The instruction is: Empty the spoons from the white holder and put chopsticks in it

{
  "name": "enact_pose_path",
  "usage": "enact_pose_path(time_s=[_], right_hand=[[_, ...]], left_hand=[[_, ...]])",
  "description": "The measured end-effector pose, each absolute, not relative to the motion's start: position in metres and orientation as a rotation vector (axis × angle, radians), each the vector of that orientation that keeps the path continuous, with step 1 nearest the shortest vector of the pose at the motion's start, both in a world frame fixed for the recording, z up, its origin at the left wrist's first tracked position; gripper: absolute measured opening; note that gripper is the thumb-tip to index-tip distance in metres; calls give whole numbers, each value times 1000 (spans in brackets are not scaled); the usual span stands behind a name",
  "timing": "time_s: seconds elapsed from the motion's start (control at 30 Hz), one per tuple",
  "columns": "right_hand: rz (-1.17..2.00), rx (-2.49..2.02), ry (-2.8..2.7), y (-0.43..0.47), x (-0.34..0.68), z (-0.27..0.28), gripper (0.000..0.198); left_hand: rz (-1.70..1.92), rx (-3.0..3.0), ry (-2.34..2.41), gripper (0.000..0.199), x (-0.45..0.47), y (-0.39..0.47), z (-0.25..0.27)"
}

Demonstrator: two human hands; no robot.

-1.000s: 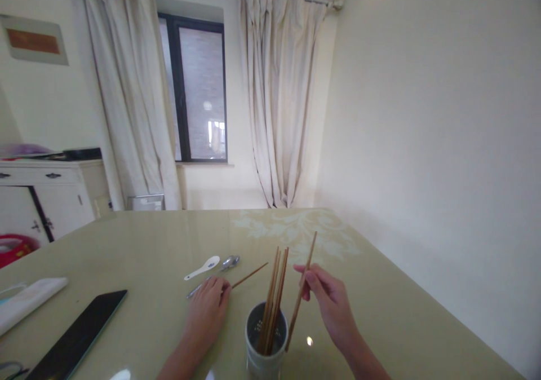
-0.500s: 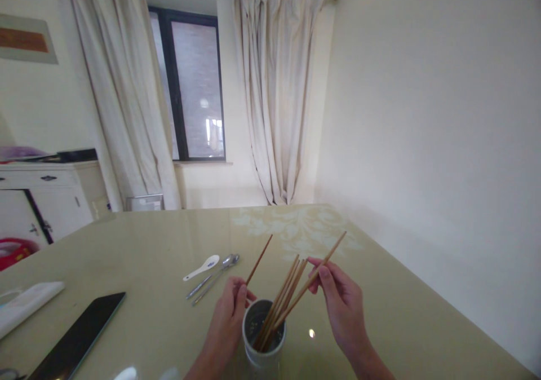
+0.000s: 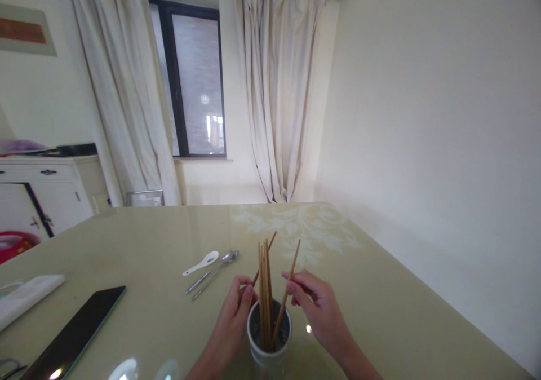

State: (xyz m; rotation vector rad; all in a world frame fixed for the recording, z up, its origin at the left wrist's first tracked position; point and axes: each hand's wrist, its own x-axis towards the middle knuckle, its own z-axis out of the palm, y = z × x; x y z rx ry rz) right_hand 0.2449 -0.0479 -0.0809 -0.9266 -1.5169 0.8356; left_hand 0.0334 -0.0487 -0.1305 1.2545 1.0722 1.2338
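Observation:
A grey-white cup (image 3: 271, 364) stands at the front of the table with a bunch of wooden chopsticks (image 3: 262, 290) upright in it. My right hand (image 3: 319, 301) pinches one light chopstick (image 3: 295, 259), its lower end inside the cup by the right wall. Left of the cup, my left hand (image 3: 230, 312) is closed on a darker chopstick (image 3: 273, 239) that slants up behind the bunch. The cup hides part of the left fingers. Beyond my left hand lie a white ceramic spoon (image 3: 202, 264) and two metal spoons (image 3: 216, 273).
A black tablet-like slab (image 3: 78, 332) and a white flat object (image 3: 31, 298) lie on the left of the glossy table (image 3: 147, 244). A wall (image 3: 422, 171) runs along the right side. Curtains, a window and a white cabinet (image 3: 51, 191) are at the back.
My right hand has moved left and slightly down, bringing its chopstick more upright. The bunch in the cup has swung from leaning right to nearly upright.

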Motion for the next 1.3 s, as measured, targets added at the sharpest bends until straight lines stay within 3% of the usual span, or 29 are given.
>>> enact_pose_path(time_s=[0.33,0.57,0.73,1.03,1.17,1.3], right_hand=[[1021,-875,-1441,-49,237,-89,50],[957,-967,-1542,-49,234,-94,47],[1053,-1055,-1474,-37,229,-110,63],[1322,-870,-1334,-31,215,-122,56],[1129,-847,-1301,-26,220,-108,50],[726,-862,-1034,-18,254,-87,45]], left_hand=[[1178,1187,960,62,43,-57,-120],[1133,1188,895,56,43,-56,-130],[1229,1320,973,48,41,-50,-135],[1161,1488,1056,41,33,-44,-134],[1139,1650,1116,41,27,-40,-132],[1143,2055,1568,34,-8,-20,-139]])
